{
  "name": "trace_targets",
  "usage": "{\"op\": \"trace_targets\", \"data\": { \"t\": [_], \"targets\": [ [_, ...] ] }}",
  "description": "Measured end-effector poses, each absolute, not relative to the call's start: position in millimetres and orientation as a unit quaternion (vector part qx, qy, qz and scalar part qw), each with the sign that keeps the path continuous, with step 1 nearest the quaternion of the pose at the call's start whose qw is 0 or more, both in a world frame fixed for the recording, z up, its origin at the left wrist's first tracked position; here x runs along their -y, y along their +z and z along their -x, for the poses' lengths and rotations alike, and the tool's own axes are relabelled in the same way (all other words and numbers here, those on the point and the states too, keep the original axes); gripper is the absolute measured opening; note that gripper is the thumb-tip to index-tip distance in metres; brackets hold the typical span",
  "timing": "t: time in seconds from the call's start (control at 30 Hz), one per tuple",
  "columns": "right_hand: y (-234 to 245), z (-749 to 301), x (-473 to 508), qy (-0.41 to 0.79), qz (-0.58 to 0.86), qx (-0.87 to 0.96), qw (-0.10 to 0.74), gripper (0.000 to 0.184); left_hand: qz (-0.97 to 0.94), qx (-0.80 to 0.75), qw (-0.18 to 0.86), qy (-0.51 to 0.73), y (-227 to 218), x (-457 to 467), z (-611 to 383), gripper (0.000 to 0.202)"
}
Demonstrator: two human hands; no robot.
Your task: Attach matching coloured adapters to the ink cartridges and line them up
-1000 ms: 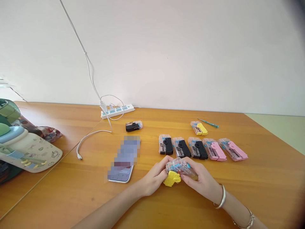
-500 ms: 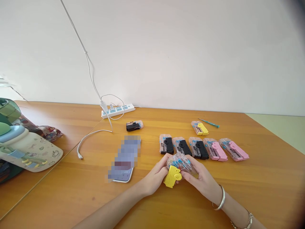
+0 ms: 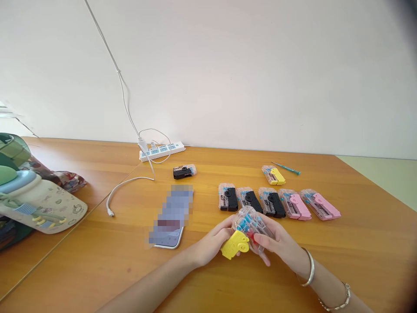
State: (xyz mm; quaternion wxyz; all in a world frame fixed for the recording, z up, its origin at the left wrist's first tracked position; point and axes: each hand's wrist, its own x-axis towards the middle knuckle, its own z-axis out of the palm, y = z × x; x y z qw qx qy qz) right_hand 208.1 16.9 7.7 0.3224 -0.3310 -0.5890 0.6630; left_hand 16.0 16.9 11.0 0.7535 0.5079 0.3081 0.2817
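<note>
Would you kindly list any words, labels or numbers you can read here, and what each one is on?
No text reads clearly.
Labels on the black cases and pink cases: too small.
Phone screen: blurred out.
Yellow-capped case in the left hand and right hand: no legible print.

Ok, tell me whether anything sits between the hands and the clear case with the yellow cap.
Nothing visible does. The left hand and the right hand both hold the clear case directly. The row of black and pink cases lies on the table beyond it, not between.
</note>
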Motion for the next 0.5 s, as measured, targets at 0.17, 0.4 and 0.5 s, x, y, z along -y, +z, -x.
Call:
{"op": "trace_targets", "data": {
  "t": [0.17, 0.4, 0.5],
  "targets": [
    [16.9, -225.5, -27.4, 0.665, 0.341, 0.515, 0.419, 0.035, -0.514, -0.307, 0.752, 0.275, 11.7, -16.2, -14.9, 0.021],
    [19.0, -230.2, -30.4, 0.69, 0.338, 0.472, 0.432, 0.031, -0.554, -0.306, 0.719, 0.286, 18.6, -15.6, -15.7, 0.033],
    [19.2, -221.0, -26.4, 0.679, 0.333, 0.511, 0.408, 0.03, -0.609, -0.312, 0.673, 0.281, 15.0, -13.7, -16.2, 0.034]
  ]
}}
